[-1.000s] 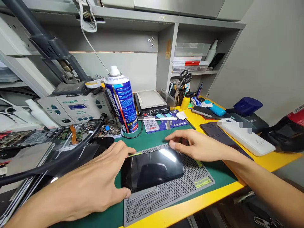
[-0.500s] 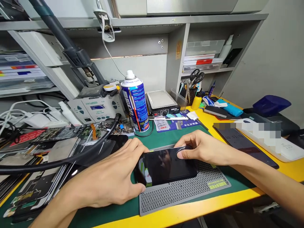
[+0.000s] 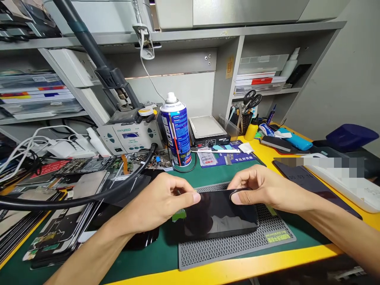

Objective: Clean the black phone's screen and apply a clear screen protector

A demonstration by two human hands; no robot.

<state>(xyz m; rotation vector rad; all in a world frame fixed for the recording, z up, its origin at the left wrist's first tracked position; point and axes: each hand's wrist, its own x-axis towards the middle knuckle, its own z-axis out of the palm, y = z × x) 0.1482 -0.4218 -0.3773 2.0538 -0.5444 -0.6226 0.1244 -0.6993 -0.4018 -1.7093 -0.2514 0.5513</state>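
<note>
A black smartphone (image 3: 219,221), its glossy dark screen towards me, is held tilted over a grey perforated mat (image 3: 204,253). My left hand (image 3: 166,198) grips its upper left corner, thumb on the screen side and fingers bent behind the far edge. At the upper right, my right hand (image 3: 258,190) holds the same far edge, thumb over the glass and fingers curled behind. A small green piece (image 3: 179,215) shows by the phone's left end; whether it is attached I cannot tell. The phone's back is hidden.
Stacked phone screens and parts (image 3: 68,221) lie left under a black hose (image 3: 101,202). Behind the mat stand a blue spray can (image 3: 176,134), a soldering station (image 3: 130,136) and a heating plate (image 3: 208,128). Another dark phone (image 3: 314,188) lies right, beside a white case (image 3: 341,178).
My left hand has moved from lying along the phone's left side to pinching its upper left corner. My right hand keeps its hold. The whole view has shifted slightly.
</note>
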